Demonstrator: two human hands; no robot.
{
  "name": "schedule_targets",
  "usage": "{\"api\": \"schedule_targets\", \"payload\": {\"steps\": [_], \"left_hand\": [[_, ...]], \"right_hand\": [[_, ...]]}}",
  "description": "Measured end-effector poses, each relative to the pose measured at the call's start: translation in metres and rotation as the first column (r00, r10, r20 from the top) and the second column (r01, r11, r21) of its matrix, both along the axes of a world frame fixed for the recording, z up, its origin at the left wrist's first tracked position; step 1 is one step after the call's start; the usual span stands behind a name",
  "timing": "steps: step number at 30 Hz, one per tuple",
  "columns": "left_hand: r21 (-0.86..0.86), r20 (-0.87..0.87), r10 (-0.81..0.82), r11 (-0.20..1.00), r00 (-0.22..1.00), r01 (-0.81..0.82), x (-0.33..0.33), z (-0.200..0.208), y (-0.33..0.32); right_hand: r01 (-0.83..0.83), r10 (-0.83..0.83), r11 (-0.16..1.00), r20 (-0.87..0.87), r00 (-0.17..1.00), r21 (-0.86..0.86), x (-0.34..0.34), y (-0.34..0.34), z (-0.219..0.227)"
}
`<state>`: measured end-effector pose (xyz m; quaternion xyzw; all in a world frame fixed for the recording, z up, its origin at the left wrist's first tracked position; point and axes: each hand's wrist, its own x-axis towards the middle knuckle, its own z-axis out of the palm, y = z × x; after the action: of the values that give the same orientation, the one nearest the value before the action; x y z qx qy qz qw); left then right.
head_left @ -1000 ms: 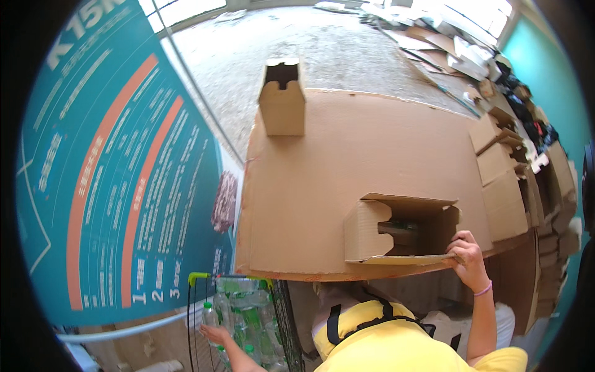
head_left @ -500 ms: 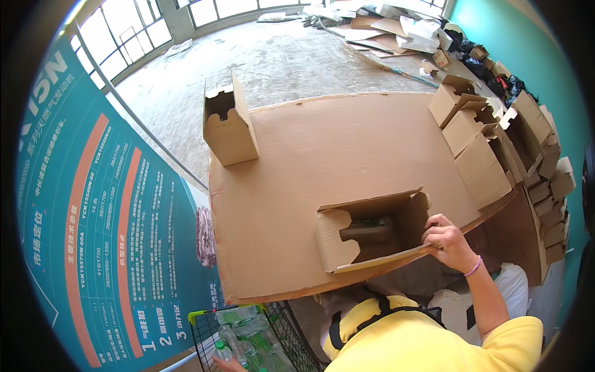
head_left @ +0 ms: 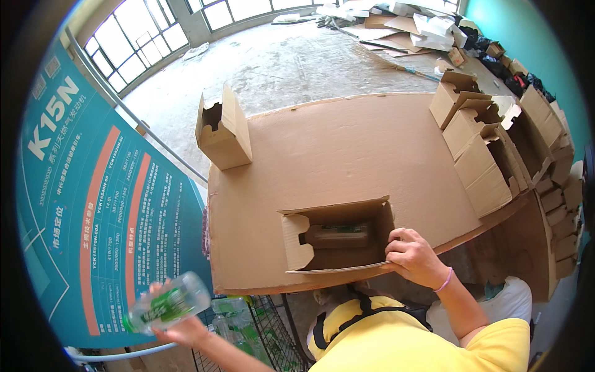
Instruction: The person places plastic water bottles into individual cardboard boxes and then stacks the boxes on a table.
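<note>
My left hand (head_left: 180,328) is closed around a clear plastic bottle (head_left: 170,304) with a green label and green cap, raised to the left of the table. With my right hand (head_left: 410,251) I pinch the near right rim of an open cardboard box (head_left: 297,242) at the table's front edge. Inside that box lies another bottle (head_left: 341,229), partly shaded. Below my left forearm stands a black wire basket (head_left: 273,328) holding several clear bottles (head_left: 232,316) with green labels.
Another open cardboard box (head_left: 226,136) stands at the table's (head_left: 334,149) far left. Several open boxes (head_left: 483,161) crowd its right side. A tall teal banner (head_left: 105,204) rises on the left. Cardboard scraps and bags (head_left: 415,31) lie piled at the back.
My left hand has come up out of the basket with a bottle and moved left. The box under my right hand has shifted somewhat left.
</note>
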<state>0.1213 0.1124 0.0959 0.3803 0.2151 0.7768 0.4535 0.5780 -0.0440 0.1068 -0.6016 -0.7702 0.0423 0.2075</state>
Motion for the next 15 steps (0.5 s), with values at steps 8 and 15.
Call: {"api": "schedule_targets", "payload": {"steps": [8, 15], "left_hand": [[-0.174, -0.924, -0.343, 0.771, 0.169, 0.612, 0.267, 0.057, 0.019], [-0.741, -0.570, 0.014, 0.423, -0.822, 0.521, 0.321, -0.034, 0.043]], "right_hand": [[0.111, -0.090, 0.986, -0.166, 0.982, 0.122, 0.007, -0.012, -0.016], [0.136, -0.087, 0.975, -0.261, 0.962, 0.177, 0.001, -0.018, -0.027]]}}
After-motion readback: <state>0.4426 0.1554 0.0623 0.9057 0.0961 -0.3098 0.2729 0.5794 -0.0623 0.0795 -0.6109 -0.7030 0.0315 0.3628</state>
